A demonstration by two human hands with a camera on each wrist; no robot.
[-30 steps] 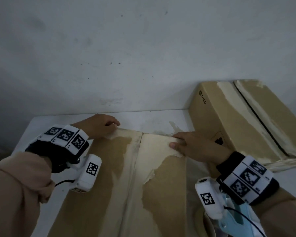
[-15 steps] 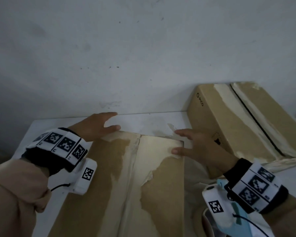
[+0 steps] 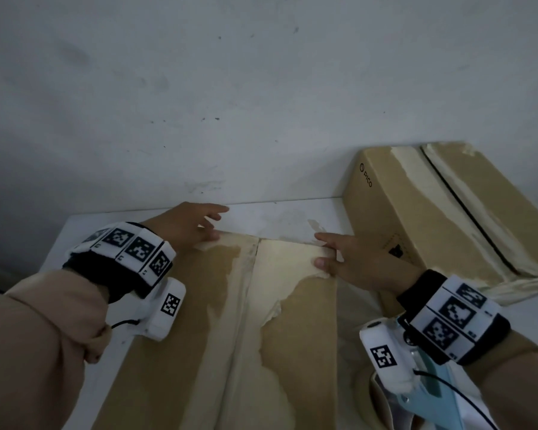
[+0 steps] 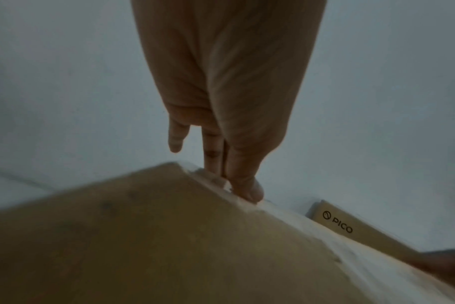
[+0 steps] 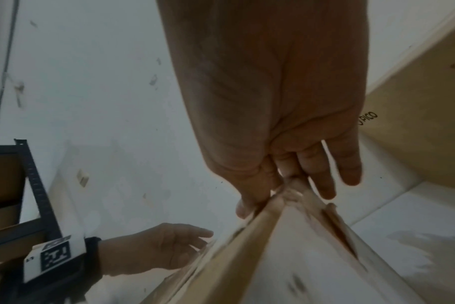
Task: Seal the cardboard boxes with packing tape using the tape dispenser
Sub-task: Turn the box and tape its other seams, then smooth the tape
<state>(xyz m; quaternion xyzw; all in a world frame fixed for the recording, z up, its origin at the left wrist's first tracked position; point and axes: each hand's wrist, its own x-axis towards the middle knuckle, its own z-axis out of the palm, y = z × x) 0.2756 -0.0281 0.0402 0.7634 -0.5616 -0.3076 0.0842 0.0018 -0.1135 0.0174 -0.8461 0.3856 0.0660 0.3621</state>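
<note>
The person's left hand (image 3: 184, 226) lies with fingers stretched out and loose at the far left corner of the large brown cardboard box (image 3: 180, 336); in the left wrist view two fingertips (image 4: 247, 191) press on the box's far edge, gripping nothing. The right hand (image 3: 351, 262) rests at the far right corner of the same box, fingers extended, thumb on the top flap and the other fingers reaching over the corner, holding nothing closed inside it. The box lies on a white table (image 3: 277, 217) against a white wall (image 3: 261, 88), its two top flaps meeting along a middle seam (image 3: 246, 305) with torn pale paper patches. Just beside it to the right stands a second brown cardboard box (image 3: 416, 218) printed "PICO". A light blue tape dispenser (image 3: 423, 401) sits under the right wrist, near the bottom right.
</note>
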